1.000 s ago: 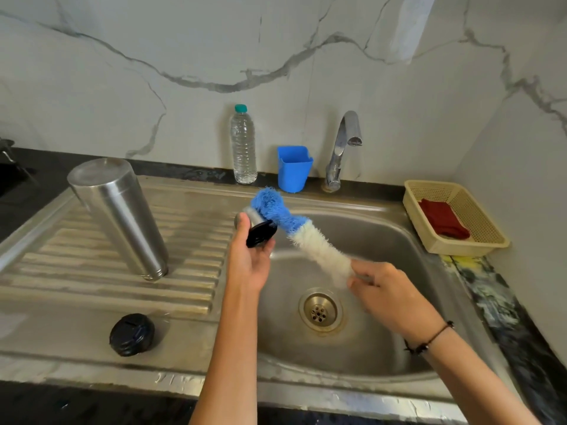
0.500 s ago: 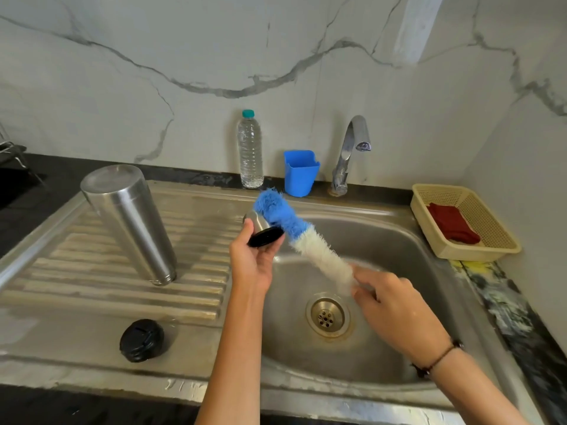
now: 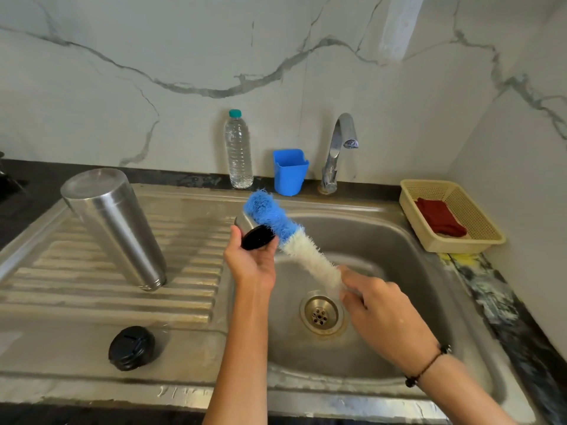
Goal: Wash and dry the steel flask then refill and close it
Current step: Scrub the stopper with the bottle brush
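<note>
The steel flask stands upside down on the ribbed drainboard, left of the basin. My left hand holds a small steel cup lid with a black inside over the basin's left edge. My right hand grips the handle end of a bottle brush; its blue tip lies against the cup lid. A black screw stopper lies on the sink's front ledge.
A water bottle, a blue plastic holder and the tap stand along the back wall. A cream basket with a red cloth sits at the right. The sink basin has a drain.
The brush tip has shifted slightly against the cup lid, and both hands stay over the basin. The flask and stopper have not moved.
</note>
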